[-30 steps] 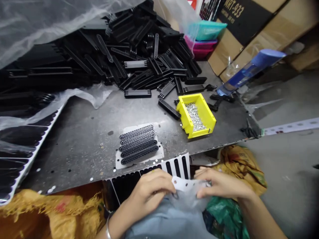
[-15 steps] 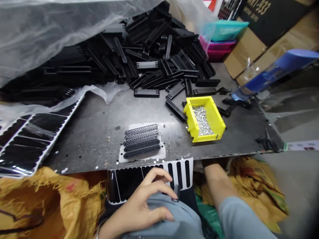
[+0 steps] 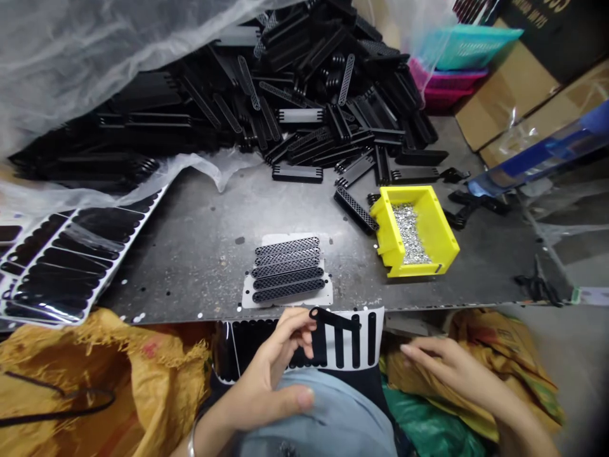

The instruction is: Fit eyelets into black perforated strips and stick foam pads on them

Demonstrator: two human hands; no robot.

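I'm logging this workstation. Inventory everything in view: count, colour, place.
Table: one, grey, centre
Strip sheets: several, white with black strips, left and front
Loose strip: one, black, over front sheet
Mesh parts: several, black, table front
Plastic parts: many, black, table back
Bin: one, yellow, right
Metal pieces: many, silver, in bin
Baskets: several, turquoise and pink, back
Boxes: several, brown, back right
Bottle, probably: one, blue, right
Scissors, probably: one, black, right
Sacks: two, yellow, lower left and right
Bag: one, green, lower right
Sheeting: uncounted, clear, upper left
Left hand: one, bare, strip at fingertips
Right hand: one, bare, near right sack
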